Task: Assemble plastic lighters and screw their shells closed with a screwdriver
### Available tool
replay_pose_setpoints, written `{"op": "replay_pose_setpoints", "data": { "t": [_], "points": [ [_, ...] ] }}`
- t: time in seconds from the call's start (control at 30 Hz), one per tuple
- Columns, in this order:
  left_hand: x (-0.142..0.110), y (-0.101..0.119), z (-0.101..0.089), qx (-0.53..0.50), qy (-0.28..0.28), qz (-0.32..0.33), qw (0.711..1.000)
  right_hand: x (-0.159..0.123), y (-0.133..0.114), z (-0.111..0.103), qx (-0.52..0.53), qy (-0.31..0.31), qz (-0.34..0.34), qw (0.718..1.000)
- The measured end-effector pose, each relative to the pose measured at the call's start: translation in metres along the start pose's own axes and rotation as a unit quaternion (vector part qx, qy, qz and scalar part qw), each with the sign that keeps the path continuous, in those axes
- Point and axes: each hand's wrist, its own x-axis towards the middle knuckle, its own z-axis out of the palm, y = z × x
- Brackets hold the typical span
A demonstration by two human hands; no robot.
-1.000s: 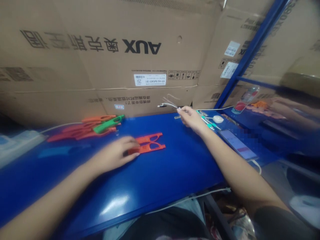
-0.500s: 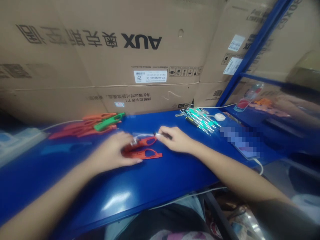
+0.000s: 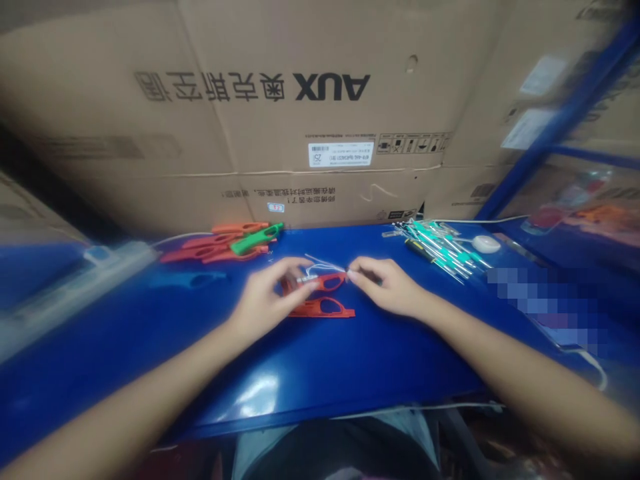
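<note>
My left hand (image 3: 273,287) is closed, with a small silvery part (image 3: 306,280) between thumb and fingers; its exact kind does not show. Thin white wires (image 3: 325,267) run from there to my right hand (image 3: 383,283), whose thumb and forefinger pinch their end near a small dark piece. Below the wires lies an orange-red plastic handle piece (image 3: 331,281) with an oval opening, its left part hidden by my left hand. A second orange-red handle piece (image 3: 325,308), also with an oval opening, rests flat on the table just nearer to me.
On the blue table (image 3: 320,373), orange-red handle pieces (image 3: 200,247) are piled at the back left with a green one (image 3: 257,239). Metal rods with teal parts (image 3: 445,247) lie back right, beside a white round object (image 3: 486,244). A power strip (image 3: 120,267) runs along the left; cardboard (image 3: 280,133) stands behind.
The camera view has turned left, so everything appears further right. My left hand has shifted its grip on the silvery part, and the white wires now show more clearly between my hands.
</note>
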Motion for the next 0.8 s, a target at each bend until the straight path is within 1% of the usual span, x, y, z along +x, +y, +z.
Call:
{"op": "replay_pose_setpoints", "data": {
  "t": [0.07, 0.17, 0.23, 0.33, 0.43, 0.57, 0.8],
  "points": [
    [0.001, -0.002, -0.001, -0.003, -0.013, 0.005, 1.0, -0.001, 0.002, 0.001, 0.012, -0.02, -0.004, 1.0],
    [0.003, -0.005, -0.002, 0.021, -0.035, 0.026, 0.999, -0.001, 0.006, 0.002, -0.001, -0.049, -0.02, 0.999],
    [0.003, -0.007, -0.002, 0.051, -0.055, 0.052, 0.996, 0.0, 0.008, 0.003, -0.012, -0.053, -0.028, 0.998],
    [0.002, -0.008, -0.005, 0.097, -0.077, 0.083, 0.989, 0.002, 0.009, 0.005, -0.005, -0.041, -0.045, 0.998],
    [0.0, -0.009, -0.006, 0.135, -0.081, 0.106, 0.982, 0.003, 0.01, 0.006, 0.016, -0.043, -0.059, 0.997],
    [-0.001, -0.011, -0.006, 0.167, -0.078, 0.134, 0.974, 0.002, 0.011, 0.006, 0.029, -0.053, -0.045, 0.997],
    [0.0, -0.016, -0.008, 0.188, -0.085, 0.141, 0.968, 0.002, 0.011, 0.006, 0.037, -0.051, -0.024, 0.998]
  ]
}}
